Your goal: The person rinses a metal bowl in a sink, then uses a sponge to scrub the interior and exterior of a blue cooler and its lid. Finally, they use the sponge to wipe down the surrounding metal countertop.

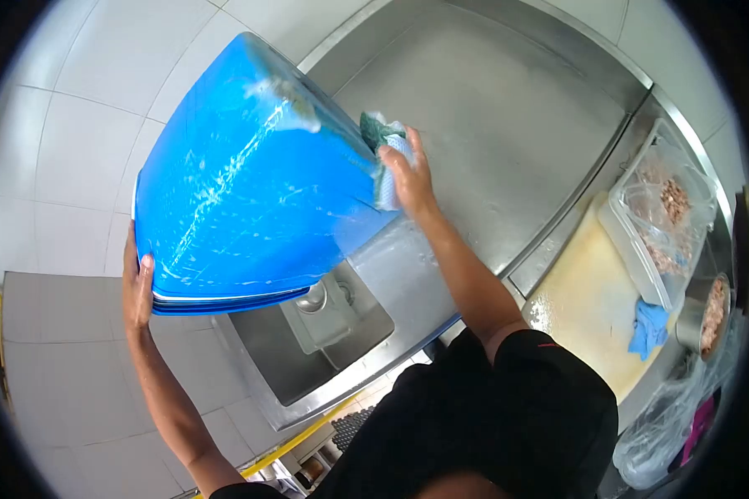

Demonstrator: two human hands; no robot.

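Note:
A large blue plastic bin (241, 175) is tilted over the sink's edge with its closed end up and its rim toward the lower left. White suds (287, 104) and wet streaks cover its upper corner and side. My left hand (136, 283) grips the rim, the thumb on the outer wall; some of its fingers are hidden behind it. My right hand (408, 170) is closed round a white-and-blue cloth (391, 179) with a green scouring pad (379, 129), held at the bin's right side.
Below the bin, a steel sink (258, 353) holds a pale tray (320, 320). A steel basin (491, 125) lies behind. At right are a yellowed cutting board (578, 291), a clear tub (632, 249) of chopped meat, a blue cloth or glove (647, 328), and a meat-filled metal container (691, 324).

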